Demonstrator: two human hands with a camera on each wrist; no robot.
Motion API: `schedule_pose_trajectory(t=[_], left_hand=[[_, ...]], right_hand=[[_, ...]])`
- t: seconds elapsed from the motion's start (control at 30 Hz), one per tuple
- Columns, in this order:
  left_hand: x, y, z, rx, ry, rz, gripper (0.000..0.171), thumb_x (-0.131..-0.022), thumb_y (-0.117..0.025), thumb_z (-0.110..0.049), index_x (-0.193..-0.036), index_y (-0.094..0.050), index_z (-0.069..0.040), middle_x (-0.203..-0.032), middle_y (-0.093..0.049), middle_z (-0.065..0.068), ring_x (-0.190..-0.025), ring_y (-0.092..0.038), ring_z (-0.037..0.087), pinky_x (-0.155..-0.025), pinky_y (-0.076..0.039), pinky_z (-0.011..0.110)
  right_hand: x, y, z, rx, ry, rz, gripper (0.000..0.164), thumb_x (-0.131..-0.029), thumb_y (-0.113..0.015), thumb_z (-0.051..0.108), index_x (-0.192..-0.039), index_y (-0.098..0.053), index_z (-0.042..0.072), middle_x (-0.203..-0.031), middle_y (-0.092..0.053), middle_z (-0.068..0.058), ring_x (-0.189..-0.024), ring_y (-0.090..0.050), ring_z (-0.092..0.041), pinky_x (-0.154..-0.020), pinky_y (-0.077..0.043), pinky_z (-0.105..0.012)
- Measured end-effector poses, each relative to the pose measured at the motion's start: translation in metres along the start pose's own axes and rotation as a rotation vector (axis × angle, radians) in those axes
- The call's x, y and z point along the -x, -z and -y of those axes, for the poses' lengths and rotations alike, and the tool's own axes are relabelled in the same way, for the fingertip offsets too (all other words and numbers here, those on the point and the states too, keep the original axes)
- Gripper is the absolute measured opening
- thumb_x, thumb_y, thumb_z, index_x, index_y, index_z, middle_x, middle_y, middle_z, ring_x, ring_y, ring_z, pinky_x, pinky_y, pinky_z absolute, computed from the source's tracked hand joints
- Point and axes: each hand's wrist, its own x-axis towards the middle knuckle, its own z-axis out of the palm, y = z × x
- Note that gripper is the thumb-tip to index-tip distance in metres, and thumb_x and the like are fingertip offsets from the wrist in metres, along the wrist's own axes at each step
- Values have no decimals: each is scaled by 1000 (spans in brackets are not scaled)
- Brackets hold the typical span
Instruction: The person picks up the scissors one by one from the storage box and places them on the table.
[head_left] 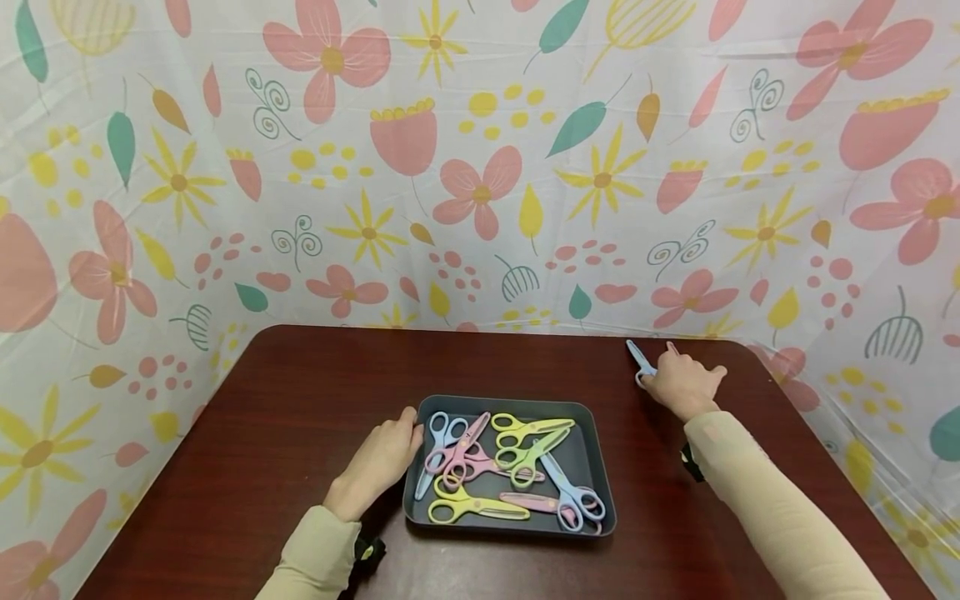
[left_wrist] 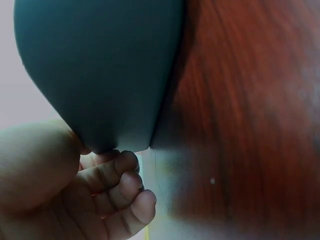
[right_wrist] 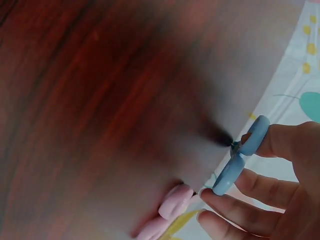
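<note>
My left hand [head_left: 378, 467] grips the left wall of a dark grey tray [head_left: 510, 405], thumb at the rim; the left wrist view shows its fingers [left_wrist: 131, 186] curled by the tray's corner. Far to the right, my right hand [head_left: 681, 383] pinches blue scissors [head_left: 640, 358] by the handles, with the blades pointing to the table's back edge. In the right wrist view, the thumb is at one blue loop. Pink scissors [right_wrist: 176, 201] lie on the table close beside that hand, mostly hidden by it in the head view.
Inside the tray lie several scissors: yellow scissors [head_left: 480, 507], green scissors [head_left: 528, 460], pink scissors [head_left: 459, 450] and blue scissors [head_left: 573, 493], partly overlapping. The dark red-brown table [head_left: 330, 375] ends at a flower-patterned cloth [head_left: 480, 275] hanging behind it.
</note>
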Motion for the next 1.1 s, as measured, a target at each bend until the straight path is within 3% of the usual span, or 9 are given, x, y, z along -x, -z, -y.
schedule_pose_trajectory(t=[0.3,0.57,1.1], left_hand=[[0,-1,0,-6,0,-1,12,-99,-54,-11,-91,-47,-5,-54,-42,0,-43,-43,11,-42,-34,29],[0,-1,1,-4,9,11,12,-100,-54,-11,-92,-47,-5,-55,-42,1,-43,-42,12,-42,-34,29],[-1,-1,1,-3,13,9,13,-99,-55,-11,-91,-47,-5,-55,-42,1,-44,-43,12,-43,-34,29]], right_hand=[[-1,-12,4,11,-2,21,29,-87,-62,32,-72,-60,7,-69,-56,-15,-75,-55,-44,-80,-18,-74],[-3,-18,6,55,12,-21,27,-86,-63,27,-74,-62,4,-73,-56,-22,-82,-52,-49,-83,-12,-78],[-1,-20,12,107,17,-27,30,-88,-58,26,-82,-64,-2,-79,-56,-33,-85,-49,-53,-84,-9,-79]])
